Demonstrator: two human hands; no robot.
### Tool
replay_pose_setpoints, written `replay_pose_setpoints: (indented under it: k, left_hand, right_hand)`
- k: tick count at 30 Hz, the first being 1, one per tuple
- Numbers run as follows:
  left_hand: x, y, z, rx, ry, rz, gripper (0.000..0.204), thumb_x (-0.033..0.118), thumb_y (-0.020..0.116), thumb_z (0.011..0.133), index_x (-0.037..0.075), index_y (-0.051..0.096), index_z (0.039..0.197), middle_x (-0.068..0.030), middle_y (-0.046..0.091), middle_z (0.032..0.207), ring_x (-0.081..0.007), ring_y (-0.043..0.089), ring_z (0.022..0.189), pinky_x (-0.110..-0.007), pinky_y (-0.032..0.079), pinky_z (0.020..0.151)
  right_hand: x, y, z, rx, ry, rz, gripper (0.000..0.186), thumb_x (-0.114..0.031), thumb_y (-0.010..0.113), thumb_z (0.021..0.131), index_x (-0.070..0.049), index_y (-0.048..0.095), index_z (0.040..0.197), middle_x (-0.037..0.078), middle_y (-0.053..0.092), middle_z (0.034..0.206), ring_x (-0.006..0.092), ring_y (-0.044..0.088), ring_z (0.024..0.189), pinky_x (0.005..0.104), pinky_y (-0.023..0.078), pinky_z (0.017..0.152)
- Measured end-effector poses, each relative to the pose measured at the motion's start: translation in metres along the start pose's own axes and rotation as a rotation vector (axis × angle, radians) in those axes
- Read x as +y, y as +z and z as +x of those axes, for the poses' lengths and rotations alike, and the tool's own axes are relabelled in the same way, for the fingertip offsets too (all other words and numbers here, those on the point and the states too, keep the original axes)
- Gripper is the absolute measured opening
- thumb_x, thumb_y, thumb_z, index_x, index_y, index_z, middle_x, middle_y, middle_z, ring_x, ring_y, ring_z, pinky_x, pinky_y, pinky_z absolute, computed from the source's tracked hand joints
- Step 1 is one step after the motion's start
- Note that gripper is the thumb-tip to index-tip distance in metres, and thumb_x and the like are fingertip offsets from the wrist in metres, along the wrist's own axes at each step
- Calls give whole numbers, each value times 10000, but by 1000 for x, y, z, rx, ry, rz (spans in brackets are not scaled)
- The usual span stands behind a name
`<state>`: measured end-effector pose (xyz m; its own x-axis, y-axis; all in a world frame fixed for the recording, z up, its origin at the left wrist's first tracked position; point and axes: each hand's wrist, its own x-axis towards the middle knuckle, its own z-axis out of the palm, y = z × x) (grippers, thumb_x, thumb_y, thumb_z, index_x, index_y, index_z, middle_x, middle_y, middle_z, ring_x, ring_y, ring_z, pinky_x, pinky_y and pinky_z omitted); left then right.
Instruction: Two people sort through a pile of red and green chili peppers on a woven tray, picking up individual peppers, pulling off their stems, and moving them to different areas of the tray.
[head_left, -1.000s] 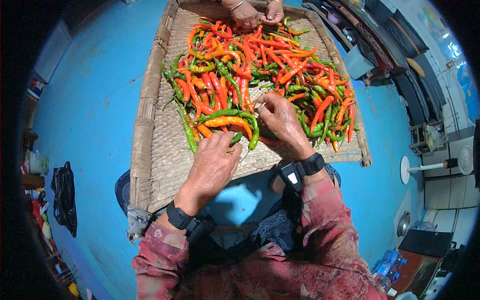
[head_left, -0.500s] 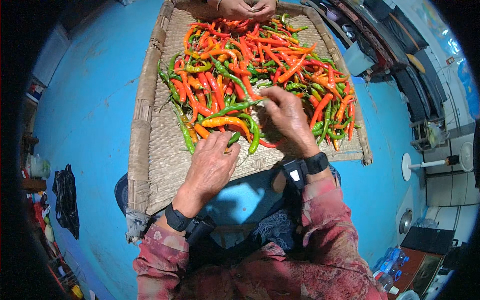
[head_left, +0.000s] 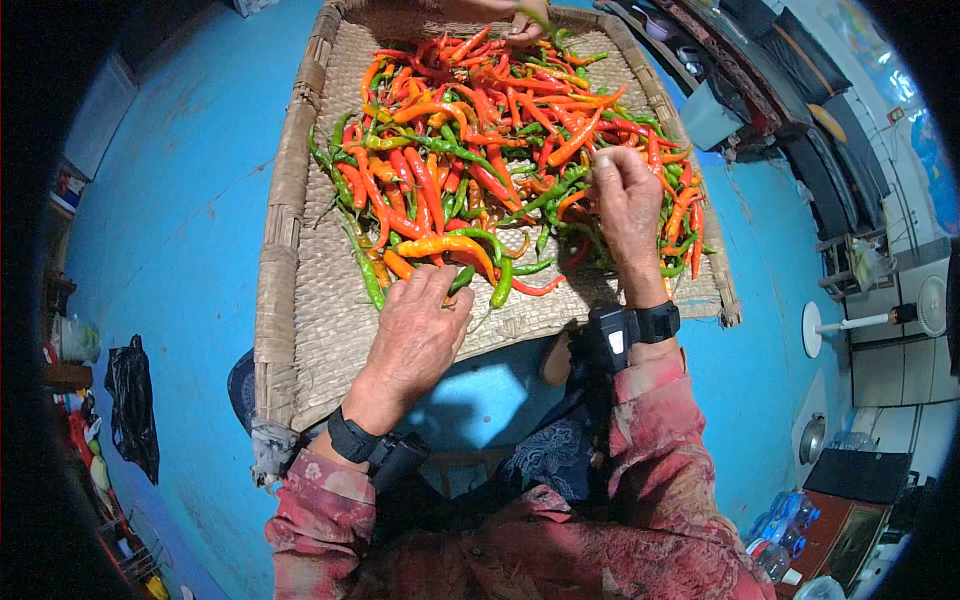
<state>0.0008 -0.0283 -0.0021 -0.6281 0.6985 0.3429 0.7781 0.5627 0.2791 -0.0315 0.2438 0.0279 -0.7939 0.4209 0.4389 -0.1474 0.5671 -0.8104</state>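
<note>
A broad heap of red, orange and green chili peppers [head_left: 425,185] lies on a woven bamboo tray [head_left: 320,290]. My left hand [head_left: 418,318] rests at the heap's near edge, fingers curled round a short dark green chili pepper [head_left: 461,279] that pokes out beside the thumb. An orange chili pepper [head_left: 445,246] lies just beyond those fingers. Over the right part of the heap, my right hand [head_left: 630,210] is raised with thumb and fingertips pinched together. Whatever it pinches, if anything, is hidden. A long green chili pepper [head_left: 550,196] lies just left of it.
At the tray's far edge, another person's hand [head_left: 525,22] is over the peppers, near a blurred green one. The tray has a thick raised rim [head_left: 285,215]. Blue floor [head_left: 190,250] surrounds it. A black plastic bag [head_left: 132,405] is at left, water bottles [head_left: 785,525] at lower right.
My right hand has moved right and slightly away from me, leaving the middle of the heap, where peppers have shifted. My left hand stays nearly still. The other person's hands have moved apart.
</note>
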Motion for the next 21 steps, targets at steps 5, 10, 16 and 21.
replay_pose_setpoints:
  k: [5,10,16,21]
  left_hand:
    - [0,0,0,1,2,7,232,160,670,815,54,623,1017,-139,565,1153,-326,535,1079,-430,442,897]
    - [0,0,1,-1,9,8,232,162,669,817,55,623,1018,-137,565,1153,-323,534,1080,-429,442,896]
    - [-2,0,-2,3,3,22,233,166,660,824,59,625,1028,-139,561,1158,-318,531,1081,-426,441,893]
    - [-1,-2,-2,-15,7,14,222,155,652,825,61,627,1025,-138,561,1162,-316,530,1081,-426,440,901]
  right_hand:
    - [0,-13,6,158,162,319,175,-137,554,963,-2,570,1072,30,610,778,142,572,649,296,492,603]
    - [-12,20,-9,-37,-331,-104,243,-85,623,886,-29,613,1122,159,665,917,281,656,786,352,517,728]
    - [-7,69,-30,-353,-328,-575,410,-187,684,857,-31,557,1214,197,636,1077,368,618,959,451,507,811]
    - [-10,77,-26,-369,-34,-368,211,-182,633,896,6,600,985,217,641,917,408,614,869,437,494,715]
